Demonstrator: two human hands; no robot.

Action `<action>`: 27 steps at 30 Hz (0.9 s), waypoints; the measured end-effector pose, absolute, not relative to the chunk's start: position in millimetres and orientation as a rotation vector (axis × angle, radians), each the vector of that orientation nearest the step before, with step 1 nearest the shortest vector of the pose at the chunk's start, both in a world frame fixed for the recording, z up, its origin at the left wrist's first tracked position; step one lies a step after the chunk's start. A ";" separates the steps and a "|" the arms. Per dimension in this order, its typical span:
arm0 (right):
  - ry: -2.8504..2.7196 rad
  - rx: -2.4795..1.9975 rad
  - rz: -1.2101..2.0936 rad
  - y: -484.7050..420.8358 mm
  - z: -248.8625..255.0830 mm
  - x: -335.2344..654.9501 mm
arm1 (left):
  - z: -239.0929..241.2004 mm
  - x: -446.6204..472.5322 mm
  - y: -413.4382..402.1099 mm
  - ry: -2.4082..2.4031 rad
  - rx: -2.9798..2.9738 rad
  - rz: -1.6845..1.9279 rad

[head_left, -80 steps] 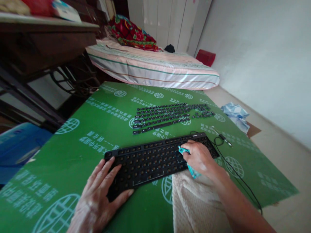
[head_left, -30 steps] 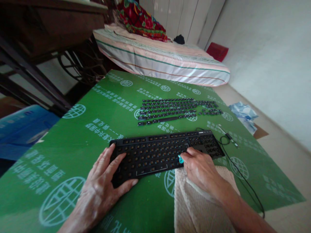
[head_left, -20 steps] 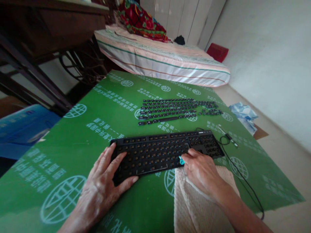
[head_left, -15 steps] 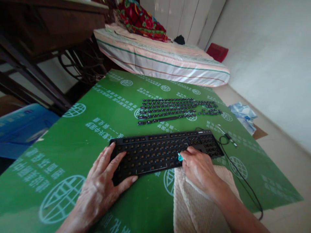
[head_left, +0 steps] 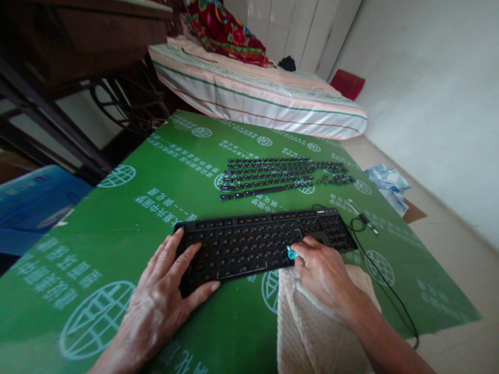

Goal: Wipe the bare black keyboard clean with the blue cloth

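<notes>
A black keyboard point(head_left: 249, 241) with its keycaps off lies on the green table point(head_left: 218, 332). My left hand point(head_left: 167, 283) rests with fingers spread over the keyboard's left end, thumb along the near edge. My right hand point(head_left: 322, 267) is closed around a small turquoise tool point(head_left: 291, 253) at the right part of the main key area; most of the tool is hidden in the fingers, so its kind does not show. Beneath my right wrist lies a beige cloth point(head_left: 307, 332). Beyond the keyboard, the loose black keycaps point(head_left: 268, 176) are laid out in rows.
A black cable point(head_left: 390, 288) runs from the keyboard down the table's right side. Near it lies a thin tool point(head_left: 363, 218) with a dark middle. A striped bed point(head_left: 265, 101) stands behind the table, and a blue box point(head_left: 35, 202) is at the left.
The view has shifted very slightly. My right hand has moved a touch to the right along with the turquoise tool; my left hand keeps its place on the keyboard.
</notes>
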State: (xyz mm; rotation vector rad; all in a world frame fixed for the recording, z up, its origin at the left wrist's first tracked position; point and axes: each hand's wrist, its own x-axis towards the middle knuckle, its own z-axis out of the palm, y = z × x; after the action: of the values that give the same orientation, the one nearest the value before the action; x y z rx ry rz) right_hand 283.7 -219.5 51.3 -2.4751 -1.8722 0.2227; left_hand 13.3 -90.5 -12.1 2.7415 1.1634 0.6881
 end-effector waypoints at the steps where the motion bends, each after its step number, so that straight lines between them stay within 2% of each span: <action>1: -1.834 -2.467 0.211 -221.1 51.6 287.8 | -11.8 13.4 -90.7 1.166 2.740 0.687; 7: -1.672 -2.397 0.166 -231.0 54.4 308.0 | -12.1 13.8 -90.1 1.174 2.734 0.662; 17: -1.792 -2.600 0.254 -204.9 56.0 274.8 | -10.2 15.0 -90.2 1.169 2.735 0.663; 27: -1.806 -2.547 0.218 -208.2 54.8 275.4 | -11.2 14.6 -90.0 1.143 2.758 0.681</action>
State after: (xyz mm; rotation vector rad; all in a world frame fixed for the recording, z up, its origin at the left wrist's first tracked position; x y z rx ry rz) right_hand 275.4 -208.2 54.8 -2.5473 -1.8056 0.2180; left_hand 14.6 -90.0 -11.2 2.7578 1.1435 0.6815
